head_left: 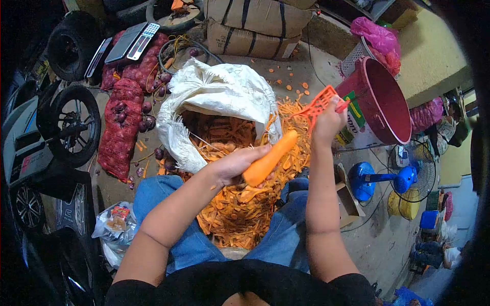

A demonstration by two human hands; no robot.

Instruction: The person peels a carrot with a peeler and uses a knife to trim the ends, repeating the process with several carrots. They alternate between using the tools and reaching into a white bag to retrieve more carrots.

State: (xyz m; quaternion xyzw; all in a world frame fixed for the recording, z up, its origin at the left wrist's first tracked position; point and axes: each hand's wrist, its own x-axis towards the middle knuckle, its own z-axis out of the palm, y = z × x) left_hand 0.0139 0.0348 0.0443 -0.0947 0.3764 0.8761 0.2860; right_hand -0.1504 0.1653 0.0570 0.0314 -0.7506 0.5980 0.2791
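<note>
A thick peeled carrot (273, 157) lies slanted in my left hand (244, 162), whose fingers wrap its lower end. My right hand (327, 124) is raised to the right of it, closed on a red-orange plastic tool with an openwork head (312, 107). The tool is apart from the carrot. Beneath both hands and between my knees spreads a heap of orange carrot peelings (237, 217). In front of me gapes a white woven sack (224, 84), with more orange pieces inside its mouth.
A tilted maroon bucket (380, 102) stands close right of my right hand. Further right are a blue-based fan (362, 181) and an open cardboard box (347, 204). Red net sacks of onions (122, 132), a scale (127, 43) and a motorbike wheel (74, 125) are at left.
</note>
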